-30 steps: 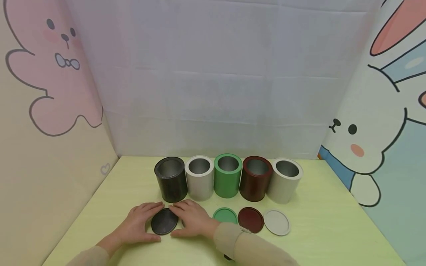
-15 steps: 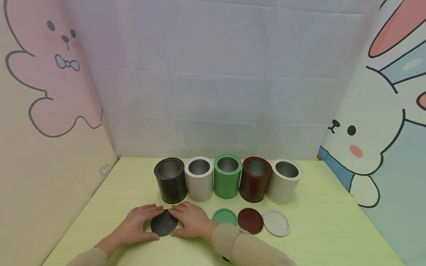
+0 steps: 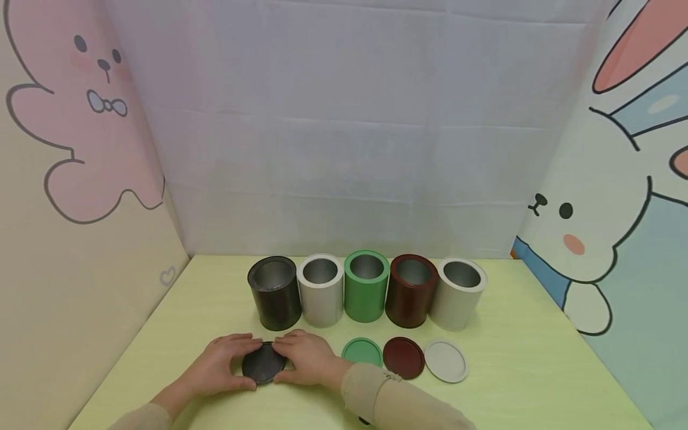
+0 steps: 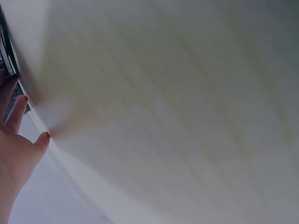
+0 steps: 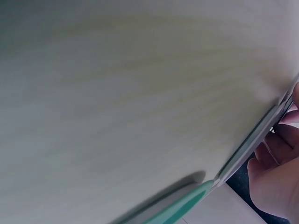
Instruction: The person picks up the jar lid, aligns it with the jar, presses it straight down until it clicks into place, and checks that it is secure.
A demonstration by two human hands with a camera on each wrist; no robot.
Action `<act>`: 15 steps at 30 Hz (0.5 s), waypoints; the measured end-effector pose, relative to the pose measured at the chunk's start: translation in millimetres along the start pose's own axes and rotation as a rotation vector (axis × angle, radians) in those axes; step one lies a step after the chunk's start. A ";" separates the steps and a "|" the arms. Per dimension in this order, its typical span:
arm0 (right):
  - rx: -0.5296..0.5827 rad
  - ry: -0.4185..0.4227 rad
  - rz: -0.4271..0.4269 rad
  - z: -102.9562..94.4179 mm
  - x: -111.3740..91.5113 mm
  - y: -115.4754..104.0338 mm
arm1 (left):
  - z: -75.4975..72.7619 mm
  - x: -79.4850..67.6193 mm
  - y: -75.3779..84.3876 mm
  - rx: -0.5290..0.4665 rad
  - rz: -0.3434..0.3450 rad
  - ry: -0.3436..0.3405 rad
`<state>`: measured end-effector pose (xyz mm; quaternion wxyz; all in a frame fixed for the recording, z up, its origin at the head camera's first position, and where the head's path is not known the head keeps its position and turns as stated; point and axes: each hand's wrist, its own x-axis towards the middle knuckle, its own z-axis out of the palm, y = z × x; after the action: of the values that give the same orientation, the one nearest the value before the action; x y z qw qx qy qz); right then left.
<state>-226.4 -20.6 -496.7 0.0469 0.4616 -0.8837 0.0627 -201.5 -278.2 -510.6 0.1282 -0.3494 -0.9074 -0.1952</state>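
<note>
A black round lid [image 3: 264, 363] lies on the table between my two hands. My left hand [image 3: 217, 365] grips its left side, fingers at the far edge and thumb at the near edge. On the opposite side my right hand [image 3: 309, 359] holds the rim in the same way. Behind them stands the open black can [image 3: 278, 307]. The right wrist view shows the right hand [image 5: 275, 182] beside a pale lid [image 5: 247, 147], which the hand mostly hides in the head view. In the left wrist view the left hand [image 4: 18, 149] appears at the left border.
Right of the black can stand the white can [image 3: 322, 306], green can [image 3: 365, 301], dark red can [image 3: 408, 307] and cream can [image 3: 455, 307], all open. In front lie a green lid [image 3: 362, 352], a dark red lid [image 3: 403, 358] and a white lid [image 3: 446, 361]. A cloth wall [image 3: 344, 149] rises behind.
Both hands have closed in slightly round the black lid, which has shifted a little toward me. The cans and the other lids have stayed in place.
</note>
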 end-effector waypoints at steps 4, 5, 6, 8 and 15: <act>0.036 0.010 -0.012 -1.2 -1.0 1.2 | -1.4 0.0 -0.1 -0.034 0.019 0.005; 0.040 0.015 -0.016 -1.6 -1.4 1.6 | -1.8 -0.1 0.3 -0.048 0.016 0.003; 0.047 0.019 -0.019 -1.9 -1.9 2.1 | -2.4 0.0 1.0 -0.065 0.008 -0.001; 0.057 0.025 -0.021 -3.3 -3.4 2.9 | -3.7 0.1 3.2 -0.092 -0.010 -0.007; 0.118 0.056 0.006 -9.7 -9.4 7.0 | -5.9 2.8 10.9 -0.122 -0.040 0.022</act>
<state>-226.6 -7.5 -488.8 0.0443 0.4591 -0.8781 0.1277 -195.4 -271.7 -501.4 0.1130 -0.3361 -0.8992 -0.2564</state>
